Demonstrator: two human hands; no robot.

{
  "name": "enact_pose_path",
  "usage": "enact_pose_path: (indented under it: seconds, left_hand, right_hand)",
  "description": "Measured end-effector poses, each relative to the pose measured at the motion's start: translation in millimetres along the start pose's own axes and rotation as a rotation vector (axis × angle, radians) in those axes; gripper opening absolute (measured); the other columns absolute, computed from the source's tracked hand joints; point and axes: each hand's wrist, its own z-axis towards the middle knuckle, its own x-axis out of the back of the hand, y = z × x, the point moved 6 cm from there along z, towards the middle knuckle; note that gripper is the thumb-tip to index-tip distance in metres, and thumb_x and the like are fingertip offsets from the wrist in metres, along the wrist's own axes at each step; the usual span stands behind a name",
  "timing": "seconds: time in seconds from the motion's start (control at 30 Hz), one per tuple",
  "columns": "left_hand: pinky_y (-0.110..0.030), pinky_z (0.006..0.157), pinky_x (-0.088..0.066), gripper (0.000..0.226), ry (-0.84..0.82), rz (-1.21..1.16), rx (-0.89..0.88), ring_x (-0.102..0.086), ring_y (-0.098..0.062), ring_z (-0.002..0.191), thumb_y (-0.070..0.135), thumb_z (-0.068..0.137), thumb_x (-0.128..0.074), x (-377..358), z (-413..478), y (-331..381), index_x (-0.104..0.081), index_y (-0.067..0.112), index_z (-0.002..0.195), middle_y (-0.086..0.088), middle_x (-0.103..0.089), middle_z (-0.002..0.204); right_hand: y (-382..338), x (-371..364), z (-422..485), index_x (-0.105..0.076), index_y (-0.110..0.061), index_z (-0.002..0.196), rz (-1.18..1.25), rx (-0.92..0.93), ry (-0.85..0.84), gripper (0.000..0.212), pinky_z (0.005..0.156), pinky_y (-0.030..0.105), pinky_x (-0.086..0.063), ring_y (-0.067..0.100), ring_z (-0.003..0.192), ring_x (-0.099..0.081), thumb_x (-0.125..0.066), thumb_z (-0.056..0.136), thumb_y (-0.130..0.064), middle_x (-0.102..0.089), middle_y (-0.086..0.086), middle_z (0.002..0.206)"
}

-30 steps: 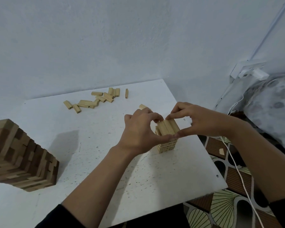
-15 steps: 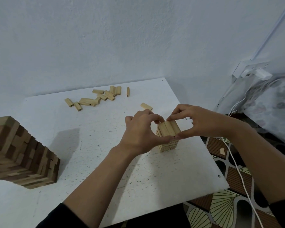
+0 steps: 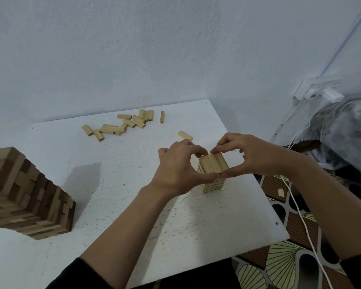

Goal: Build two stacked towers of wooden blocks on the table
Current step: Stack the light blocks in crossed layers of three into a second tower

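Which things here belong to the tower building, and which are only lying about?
For the job: small block tower, pinched at the top by the left hand and right hand; large two-tone tower; loose blocks; single block; white table.
Lying about: white cable; wall socket; block on the floor; patterned floor.

Dim, bluish light; soft shadows on the table (image 3: 117, 184) (edges bend, wide-angle)

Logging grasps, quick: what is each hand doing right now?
Left hand: pinches the top of the small tower.
Right hand: pinches the same top, thumb and forefinger.
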Motion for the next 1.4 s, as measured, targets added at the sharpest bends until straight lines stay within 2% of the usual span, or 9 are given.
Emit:
enact_pose_path:
  seconds: [0.27,0.43,0.6,0.87,0.93,1.03,1.1,1.27,1.4]
  left_hand:
    - [-0.038,0.095,-0.030,0.069,-0.007,0.007,0.005,-0.048,-0.006,0.102,0.072,0.066,-0.078,1,-1,1,-0.065,0.038,0.125,0.015,-0.057,0.113]
    - [-0.038,0.095,-0.030,0.073,-0.013,0.000,0.000,-0.047,-0.003,0.102,0.076,0.064,-0.075,2,-2,2,-0.063,0.039,0.126,0.017,-0.056,0.114]
    - [-0.038,0.098,-0.028,0.075,-0.041,-0.031,-0.038,-0.045,-0.002,0.104,0.071,0.065,-0.079,3,-8,2,-0.057,0.043,0.131,0.018,-0.052,0.114]
    - [-0.040,0.102,-0.028,0.078,-0.055,-0.089,-0.075,-0.045,0.001,0.108,0.068,0.066,-0.080,1,-17,-5,-0.048,0.049,0.135,0.019,-0.046,0.121]
    - [-0.040,0.103,-0.029,0.072,-0.042,-0.104,-0.076,-0.045,0.005,0.108,0.069,0.070,-0.077,3,-17,-5,-0.050,0.050,0.133,0.021,-0.046,0.120]
    - [-0.038,0.102,-0.031,0.060,-0.004,-0.147,-0.079,-0.047,0.005,0.109,0.072,0.074,-0.070,11,-19,-8,-0.053,0.048,0.127,0.024,-0.047,0.117]
    - [-0.036,0.100,-0.033,0.053,0.010,-0.138,-0.111,-0.047,0.000,0.109,0.072,0.077,-0.067,18,-23,-8,-0.052,0.045,0.120,0.023,-0.048,0.112]
    - [-0.030,0.085,-0.038,0.025,0.095,-0.142,-0.157,-0.052,-0.008,0.093,0.058,0.092,-0.062,44,-35,-20,-0.052,0.039,0.104,0.014,-0.051,0.092]
    - [-0.018,0.061,-0.037,0.016,0.204,-0.237,-0.007,-0.057,-0.017,0.074,0.045,0.094,-0.065,70,-45,-56,-0.061,0.030,0.090,0.003,-0.056,0.071]
  right_hand:
    - [0,-1,-3,-0.055,-0.042,0.136,0.014,-0.001,0.027,0.072,0.083,0.013,-0.037,-0.007,0.116,-0.045,-0.083,0.070,-0.053,-0.051,-0.025,0.123]
    - [-1,0,-7,-0.054,-0.040,0.139,0.039,-0.003,0.052,0.077,0.085,0.013,-0.037,-0.004,0.117,-0.048,-0.085,0.070,-0.050,-0.052,-0.023,0.124]
    - [5,1,-12,-0.052,-0.044,0.136,0.067,-0.015,0.077,0.073,0.085,0.010,-0.036,-0.006,0.115,-0.048,-0.086,0.071,-0.044,-0.053,-0.023,0.124]
    - [9,-3,-19,-0.057,-0.041,0.135,0.120,-0.040,0.106,0.072,0.092,0.017,-0.039,-0.003,0.115,-0.051,-0.083,0.068,-0.051,-0.055,-0.022,0.122]
    - [7,-2,-20,-0.061,-0.041,0.130,0.132,-0.036,0.139,0.066,0.094,0.021,-0.042,-0.002,0.115,-0.052,-0.078,0.069,-0.057,-0.056,-0.024,0.120]
    - [0,2,-24,-0.070,-0.034,0.109,0.196,-0.027,0.269,0.037,0.097,0.031,-0.047,0.003,0.113,-0.056,-0.071,0.078,-0.055,-0.061,-0.021,0.115]
    - [-8,3,-25,-0.070,-0.030,0.096,0.236,-0.016,0.359,0.026,0.097,0.031,-0.045,0.006,0.111,-0.058,-0.066,0.083,-0.053,-0.065,-0.017,0.109]
    - [-35,4,-21,-0.066,-0.027,0.085,0.170,-0.007,0.548,0.014,0.081,0.007,-0.039,0.008,0.096,-0.061,-0.067,0.093,-0.038,-0.067,-0.013,0.091]
    - [-75,-2,-13,-0.065,-0.024,0.082,0.180,0.065,0.639,0.012,0.071,0.012,-0.042,0.012,0.088,-0.062,-0.069,0.093,-0.023,-0.066,-0.011,0.082]
